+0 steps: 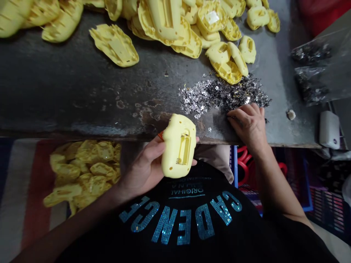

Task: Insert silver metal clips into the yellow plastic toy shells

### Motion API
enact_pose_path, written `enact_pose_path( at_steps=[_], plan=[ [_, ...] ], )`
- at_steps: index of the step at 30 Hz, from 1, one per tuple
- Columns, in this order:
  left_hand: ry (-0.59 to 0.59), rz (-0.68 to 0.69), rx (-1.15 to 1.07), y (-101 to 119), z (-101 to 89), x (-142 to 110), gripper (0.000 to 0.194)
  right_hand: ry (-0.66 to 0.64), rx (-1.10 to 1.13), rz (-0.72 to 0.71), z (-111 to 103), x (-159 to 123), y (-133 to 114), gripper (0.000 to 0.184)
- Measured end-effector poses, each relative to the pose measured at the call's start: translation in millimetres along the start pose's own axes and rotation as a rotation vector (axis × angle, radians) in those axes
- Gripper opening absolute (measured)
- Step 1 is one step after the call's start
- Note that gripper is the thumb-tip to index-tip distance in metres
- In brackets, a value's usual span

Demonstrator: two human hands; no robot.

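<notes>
The left hand (149, 162) is gripping a yellow shell (175, 168) just off the table's near edge, its slot facing up, the palm mostly hiding underneath. Over on the table (68, 87), the right hand (251, 122) is reaching to the near side of the metal pieces (200, 96), fingers bunching close; whether they're pinching one, I can't tell. Beyond, piled yellow parts (164, 22) are running out of view.

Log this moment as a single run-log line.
left hand: holding yellow shell, open compartment facing camera | right hand: at near edge of small metal pieces, grasp unclear | bench: loose yellow parts toward far side
</notes>
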State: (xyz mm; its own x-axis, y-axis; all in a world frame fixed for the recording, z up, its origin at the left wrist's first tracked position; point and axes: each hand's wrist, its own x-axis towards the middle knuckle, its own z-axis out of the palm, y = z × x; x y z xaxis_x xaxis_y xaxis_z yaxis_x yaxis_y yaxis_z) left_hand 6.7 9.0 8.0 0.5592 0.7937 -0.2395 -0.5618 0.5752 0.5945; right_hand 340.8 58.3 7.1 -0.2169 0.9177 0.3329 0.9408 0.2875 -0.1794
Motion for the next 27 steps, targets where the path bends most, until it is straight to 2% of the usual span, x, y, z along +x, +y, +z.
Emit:
enact_pose_path(
  at_steps=[4,6,9,12,16,18,22,25,27],
  plan=[
    [-0.049,0.009,-0.017,0,0.1,-2,0.055,-0.041,0.119,-0.036,-10,-10,0,0.013],
    [-0.01,0.001,-0.024,0,0.9,-3,0.054,-0.036,0.162,0.002,-15,-20,3,0.014],
    [0.054,-0.021,-0.018,0,3.4,-3,0.06,0.037,0.14,0.103,-17,-28,9,0.013],
    [0.09,-0.026,0.001,1,7.7,-2,0.065,0.075,0.036,0.104,-10,-21,12,0.017],
    [0.124,-0.034,0.022,0,11.5,-2,0.059,0.007,-0.08,0.038,-3,-4,11,0.02],
    [0.092,-0.027,0.016,0,10.0,-2,0.055,-0.018,-0.1,0.018,-5,-2,10,0.018],
    [-0.046,-0.066,0.005,3,4.7,-1,0.053,-0.082,-0.095,0.009,-13,-13,13,0.014],
    [-0.041,-0.106,-0.005,4,8.1,2,0.054,-0.118,-0.029,-0.003,-17,-23,14,0.012],
    [-0.015,-0.117,-0.031,4,14.0,4,0.052,-0.083,0.064,-0.009,-20,-29,9,0.01]
  ],
)
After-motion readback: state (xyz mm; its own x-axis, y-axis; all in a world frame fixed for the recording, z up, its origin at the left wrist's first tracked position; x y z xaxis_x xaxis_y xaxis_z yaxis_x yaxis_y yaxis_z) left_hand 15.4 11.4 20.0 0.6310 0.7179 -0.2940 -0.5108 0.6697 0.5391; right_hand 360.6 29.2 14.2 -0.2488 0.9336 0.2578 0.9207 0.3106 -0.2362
